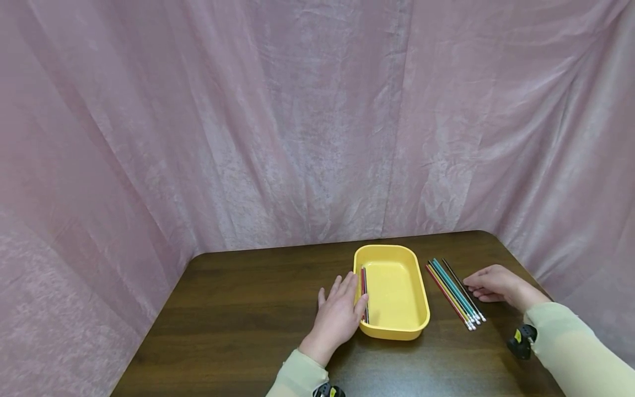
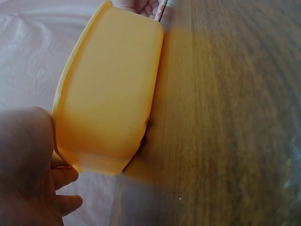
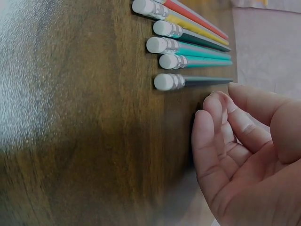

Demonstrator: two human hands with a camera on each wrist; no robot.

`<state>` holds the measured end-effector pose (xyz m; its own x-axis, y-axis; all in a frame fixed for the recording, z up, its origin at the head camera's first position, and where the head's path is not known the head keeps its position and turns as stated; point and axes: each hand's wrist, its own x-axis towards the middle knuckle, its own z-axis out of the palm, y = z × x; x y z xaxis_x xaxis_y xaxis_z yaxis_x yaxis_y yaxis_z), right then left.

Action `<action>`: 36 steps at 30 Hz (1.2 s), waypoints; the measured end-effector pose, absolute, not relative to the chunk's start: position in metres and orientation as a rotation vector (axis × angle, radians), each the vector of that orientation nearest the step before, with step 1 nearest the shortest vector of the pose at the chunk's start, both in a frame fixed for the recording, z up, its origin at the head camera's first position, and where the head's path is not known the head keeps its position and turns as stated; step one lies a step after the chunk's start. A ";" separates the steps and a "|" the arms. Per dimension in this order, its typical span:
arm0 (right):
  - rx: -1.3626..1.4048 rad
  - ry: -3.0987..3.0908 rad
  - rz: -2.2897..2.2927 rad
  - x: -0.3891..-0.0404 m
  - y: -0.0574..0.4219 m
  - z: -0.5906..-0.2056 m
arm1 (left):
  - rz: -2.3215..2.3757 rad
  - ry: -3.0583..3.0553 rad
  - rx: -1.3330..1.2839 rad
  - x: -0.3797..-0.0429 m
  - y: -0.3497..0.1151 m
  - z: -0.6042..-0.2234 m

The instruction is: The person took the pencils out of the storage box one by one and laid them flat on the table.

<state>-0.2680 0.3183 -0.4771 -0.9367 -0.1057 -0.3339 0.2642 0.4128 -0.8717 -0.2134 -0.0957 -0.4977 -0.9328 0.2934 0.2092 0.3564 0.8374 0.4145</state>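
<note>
A shallow yellow tray (image 1: 399,292) stands on the table, with a red pencil and a dark pencil (image 1: 366,298) lying along its left wall. My left hand (image 1: 337,313) rests at the tray's left rim, fingers extended and thumb reaching over the edge. To the right of the tray lies a row of pencils: red (image 3: 197,18), yellow (image 3: 188,23), dark green (image 3: 207,40), two teal (image 3: 202,51) and a black pencil (image 3: 207,81) slightly apart. Beside the black pencil is my right hand (image 1: 498,285), fingers loosely bent, thumb tip close to the shaft, nothing in its grasp.
The brown wooden table (image 1: 258,309) extends well to the left of the tray. A pink curtain (image 1: 317,138) hangs behind the table and along both sides. The row of pencils has its white eraser ends (image 1: 471,326) toward the front.
</note>
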 end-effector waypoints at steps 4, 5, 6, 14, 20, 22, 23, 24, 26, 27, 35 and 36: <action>0.138 2.341 -1.535 -0.269 0.319 -0.479 | -0.698 -2.875 -0.516 -0.213 -0.096 -0.497; 0.137 2.343 -1.533 -0.268 0.319 -0.478 | -0.702 -2.872 -0.518 -0.213 -0.096 -0.497; 0.134 2.341 -1.531 -0.268 0.319 -0.478 | -0.704 -2.870 -0.519 -0.213 -0.095 -0.497; 0.119 2.328 -1.521 -0.267 0.316 -0.478 | -0.706 -2.868 -0.517 -0.213 -0.095 -0.497; 0.129 2.345 -1.505 -0.268 0.313 -0.479 | -0.711 -2.875 -0.517 -0.214 -0.095 -0.496; 0.126 2.358 -1.492 -0.268 0.313 -0.479 | -0.709 -2.877 -0.513 -0.214 -0.095 -0.496; 0.133 2.362 -1.489 -0.268 0.312 -0.479 | -0.711 -2.874 -0.515 -0.214 -0.095 -0.496; 0.137 2.365 -1.486 -0.268 0.312 -0.478 | -0.713 -2.873 -0.514 -0.214 -0.095 -0.496; 0.121 2.365 -1.482 -0.267 0.311 -0.478 | -0.714 -2.878 -0.510 -0.214 -0.095 -0.496; 0.113 2.362 -1.482 -0.267 0.311 -0.478 | -0.714 -2.878 -0.509 -0.215 -0.095 -0.496; 0.124 2.348 -1.486 -0.265 0.309 -0.476 | -0.718 -2.880 -0.511 -0.215 -0.095 -0.496; 0.123 2.344 -1.488 -0.265 0.309 -0.475 | -0.716 -2.883 -0.510 -0.215 -0.095 -0.496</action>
<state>-0.2650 0.3090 -0.4752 -0.9311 -0.1176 -0.3453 0.2624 0.4415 -0.8580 -0.2146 -0.0950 -0.4962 -0.9349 0.2922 0.2013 0.3525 0.8305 0.4313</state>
